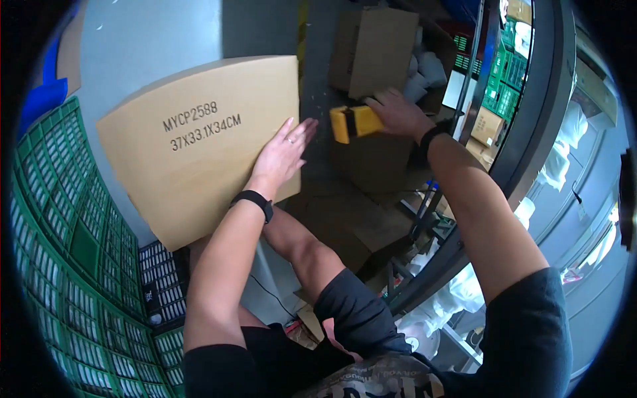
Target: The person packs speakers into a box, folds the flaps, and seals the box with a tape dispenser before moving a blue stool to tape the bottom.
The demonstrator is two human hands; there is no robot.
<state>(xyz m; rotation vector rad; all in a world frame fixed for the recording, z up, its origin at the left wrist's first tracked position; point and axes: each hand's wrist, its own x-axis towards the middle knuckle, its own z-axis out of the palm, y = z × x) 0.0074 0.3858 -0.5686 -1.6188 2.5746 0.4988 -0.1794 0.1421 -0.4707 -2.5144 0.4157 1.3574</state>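
Observation:
A large brown cardboard box [219, 172] stands tilted in front of me on the left, with dark print on the side facing me. My left hand [282, 154] lies flat on its right part, fingers stretched out past the edge. To the right, my right hand [401, 113] is closed round a yellow block-shaped tool [355, 124] with a black band; its exact kind does not show. The tool is held apart from the box, in front of an open brown carton [381, 53]. My fingertips round the tool are partly hidden.
Green plastic crates [73, 219] rise along my left side, with a black crate [162, 282] beside them. White rolls [428, 69] sit by the open carton. A grey metal post [531, 132] runs along my right, with white bags [567, 136] beyond it. Flattened cardboard [352, 215] lies low ahead.

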